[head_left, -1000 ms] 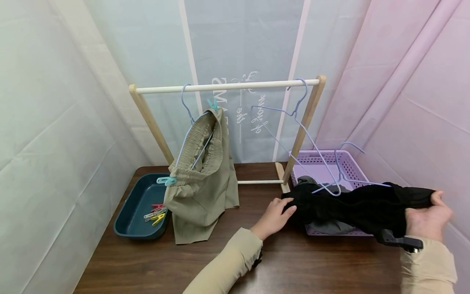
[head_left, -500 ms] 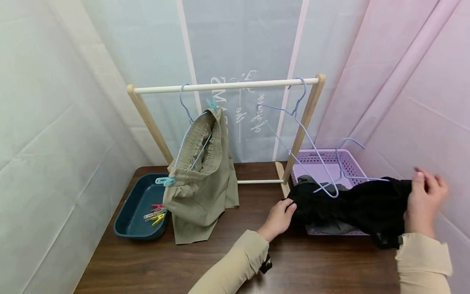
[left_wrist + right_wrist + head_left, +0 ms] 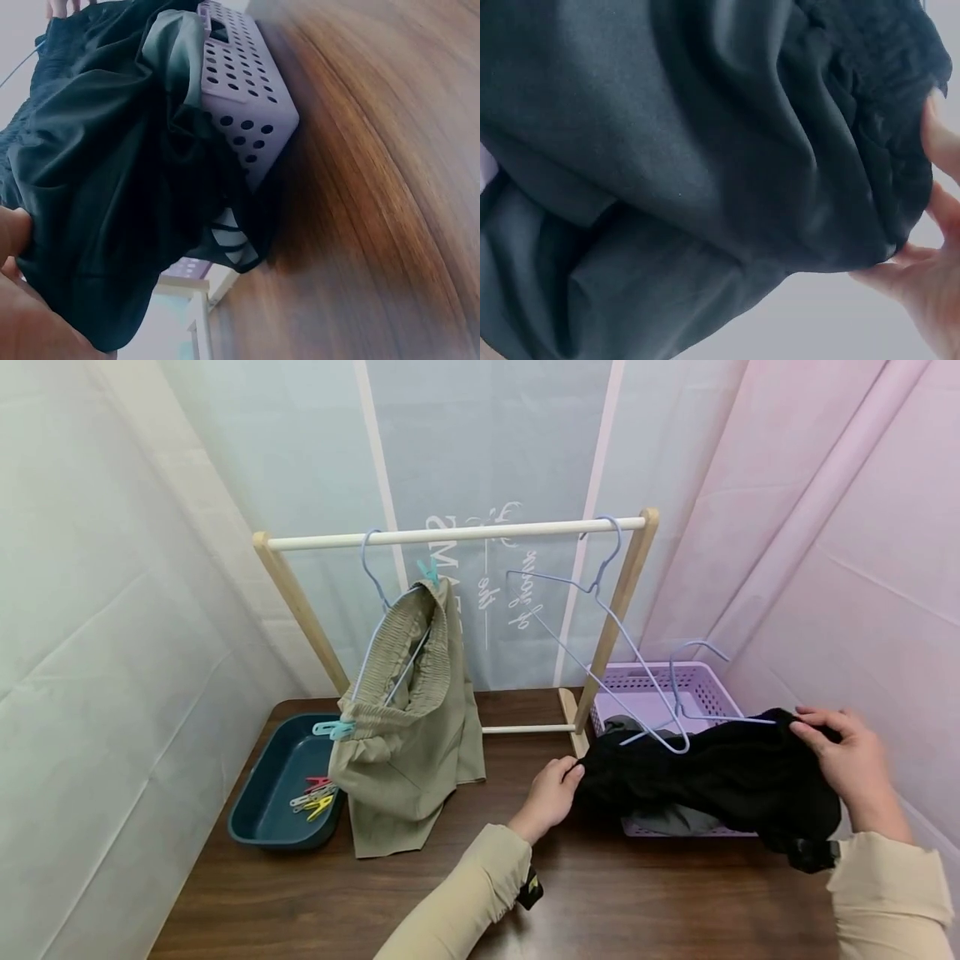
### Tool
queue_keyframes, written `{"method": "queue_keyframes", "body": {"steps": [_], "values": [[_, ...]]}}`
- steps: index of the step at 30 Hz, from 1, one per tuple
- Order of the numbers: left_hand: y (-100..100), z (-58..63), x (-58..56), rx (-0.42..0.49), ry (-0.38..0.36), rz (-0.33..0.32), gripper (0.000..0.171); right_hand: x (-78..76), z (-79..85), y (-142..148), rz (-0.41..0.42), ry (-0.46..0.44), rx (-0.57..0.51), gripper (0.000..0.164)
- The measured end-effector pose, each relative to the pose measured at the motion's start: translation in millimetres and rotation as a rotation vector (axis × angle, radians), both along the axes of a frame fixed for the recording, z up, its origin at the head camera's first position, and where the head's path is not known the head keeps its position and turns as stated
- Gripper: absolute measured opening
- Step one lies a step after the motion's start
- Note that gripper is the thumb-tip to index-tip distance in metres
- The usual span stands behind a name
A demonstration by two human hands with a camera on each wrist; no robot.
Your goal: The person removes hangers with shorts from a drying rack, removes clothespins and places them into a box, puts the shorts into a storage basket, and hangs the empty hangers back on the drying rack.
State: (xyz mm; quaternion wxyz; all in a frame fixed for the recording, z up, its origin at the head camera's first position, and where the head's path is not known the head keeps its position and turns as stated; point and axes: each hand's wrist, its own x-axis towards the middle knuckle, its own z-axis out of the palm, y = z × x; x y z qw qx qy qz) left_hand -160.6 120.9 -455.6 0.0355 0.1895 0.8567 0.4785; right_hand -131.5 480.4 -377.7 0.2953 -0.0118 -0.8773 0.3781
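Observation:
Black shorts with a gathered elastic waistband stretch between my two hands over the purple basket. My left hand pinches their left end between thumb and fingers. At the right end my right hand pinches the waistband; the right wrist view shows its thumb on the near side of the gathered cloth. A lilac wire hanger stands in the waist opening, its hook upward and its lower part hidden by the black cloth.
Khaki shorts hang from the wooden rack, held to a hanger by turquoise clips. A bare hanger hangs at the right, overlapping the black shorts. The purple basket holds grey cloth; a teal tray holds several clothespins.
My right hand lets its far-right grip go, rises, and takes the waistband nearer the hanger's end. The right end of the black shorts shifts left and droops. My left hand keeps its hold.

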Motion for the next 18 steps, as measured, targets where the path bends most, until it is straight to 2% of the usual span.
{"method": "queue_keyframes", "body": {"steps": [3,6,10,13,15,18], "values": [[-1.1,-0.7,0.5,0.003,-0.004,-0.002,0.026,3.9,1.4,-0.7,-0.119,-0.078,-0.147,0.036],[-1.7,-2.2,1.3,0.008,-0.015,-0.005,0.028,6.1,1.2,-1.2,-0.272,-0.129,-0.249,0.033],[-2.5,-4.8,1.7,0.031,-0.048,-0.011,0.030,7.8,1.2,-1.5,-0.434,-0.147,-0.415,0.034],[-3.5,-5.4,2.0,0.058,-0.094,-0.020,0.032,9.3,1.4,-1.3,-0.486,-0.123,-0.583,0.034],[-4.2,-5.0,2.5,0.073,-0.127,-0.025,0.033,10.2,2.6,-1.4,-0.500,-0.137,-0.747,0.028],[-4.8,-5.2,2.7,0.086,-0.131,-0.034,0.032,11.6,2.7,-1.6,-0.476,-0.182,-1.012,0.018]]}}
